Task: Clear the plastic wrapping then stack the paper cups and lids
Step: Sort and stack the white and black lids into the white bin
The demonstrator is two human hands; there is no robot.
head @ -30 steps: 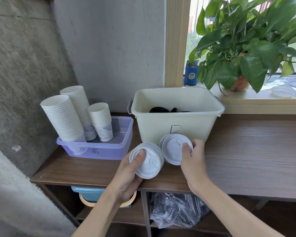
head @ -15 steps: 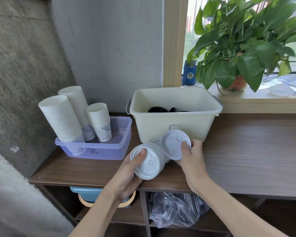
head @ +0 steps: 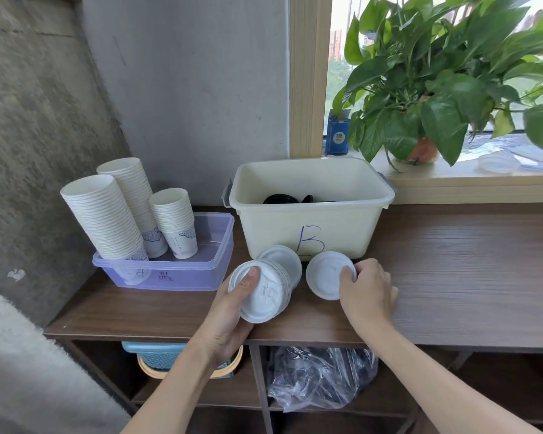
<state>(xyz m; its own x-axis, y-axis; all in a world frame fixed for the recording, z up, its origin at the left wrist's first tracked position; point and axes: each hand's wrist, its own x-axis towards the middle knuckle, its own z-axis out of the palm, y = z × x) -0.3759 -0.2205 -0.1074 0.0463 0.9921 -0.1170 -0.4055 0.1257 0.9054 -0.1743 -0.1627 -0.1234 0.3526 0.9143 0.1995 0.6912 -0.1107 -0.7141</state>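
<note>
We're looking at a dark brown wood-grain counter [head: 452,261] against a grey concrete wall [head: 185,89]. On it stands a cream rectangular plastic bin [head: 273,227] with a blue "B" on its front, and just left of it a translucent purple plastic tub [head: 213,270]. Up on the pale wooden windowsill [head: 452,186] we've got a leafy green plant [head: 436,89] in an orange pot [head: 423,150], with a small blue box [head: 337,133] beside it. Below the counter, there's a blue woven basket [head: 157,355].

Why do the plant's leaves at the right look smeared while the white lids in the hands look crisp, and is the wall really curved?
Head view: the potted plant has smeared right-edge leaves, probably from head motion; the lid stack in the left hand and the white lid in the right hand are sharp; the wide-angle lens bows the concrete wall; the window is partly washed out.
</note>
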